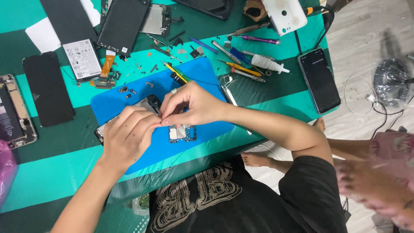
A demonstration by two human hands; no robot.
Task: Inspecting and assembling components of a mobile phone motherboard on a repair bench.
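A: What's nearest?

B: The person's black shirt [241, 203], then the two hands meeting over a blue mat [129, 101] on the green desk [47, 177].

A: How does each grip stand?

B: The left hand [127, 136] has its fingers curled, the tips pressed against the right's. The right hand [194, 105] is pinched shut, thumb to forefinger, with a ring on one finger. Something tiny sits between the fingertips of both; it is too small to tell what.

A: And what lies under them?

B: A small blue circuit board [181, 133] lies flat on the mat, just below the right hand. An opened phone [146, 105] lies on the mat too, mostly hidden by the left hand.

A: Farther out?

B: Loose screws and small parts lie on the mat's far edge. Beyond it are tweezers and screwdrivers [243, 69], a small white glue bottle [268, 64] lying on its side, and an orange ribbon cable [107, 64]. Right of those a dark phone [319, 80] lies face up near the desk's edge.

A: On the left?

B: A black screen panel [47, 88], and at the edge an open phone frame [15, 112]. Farther back lie a white-labelled battery [82, 58] and another black panel [122, 23].

A: Anyone else?

B: Bare feet [258, 159] on the floor by the desk, and a blurred limb [375, 181] at the right edge.
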